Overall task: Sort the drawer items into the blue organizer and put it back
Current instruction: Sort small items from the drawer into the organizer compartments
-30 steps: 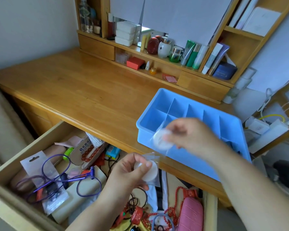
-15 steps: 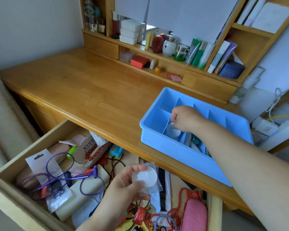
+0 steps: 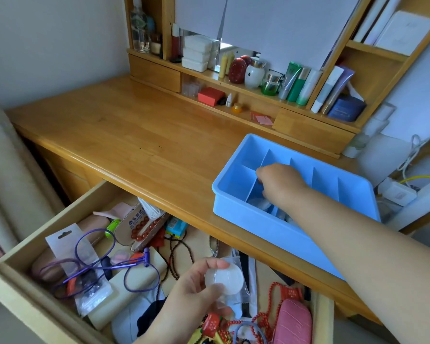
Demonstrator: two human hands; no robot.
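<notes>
head view shows the right hand down inside the blue organizer, which sits on the worktop near its front edge, just above the open drawer. a second ago that hand held a small round packet in the air in front of the tray; half a second ago it was already dipping into a near compartment, and now its fingers are curled low among the dividers, with something pale and clear lying in the cell just beneath them. whether the fingers have let go or still pinch that packet i cannot tell, since the knuckles hide the tips. the left hand has stayed over the drawer throughout, thumb and fingers clamped on a second round white pad in a clear wrapper. so one packet looks to be delivered or nearly so, and the matching one is probably next for the same cell. plenty remains in the drawer: a purple cord, red beads, a pink case and other clutter, so the sorting seems at an early stage and the organizer is far from going back.
</notes>
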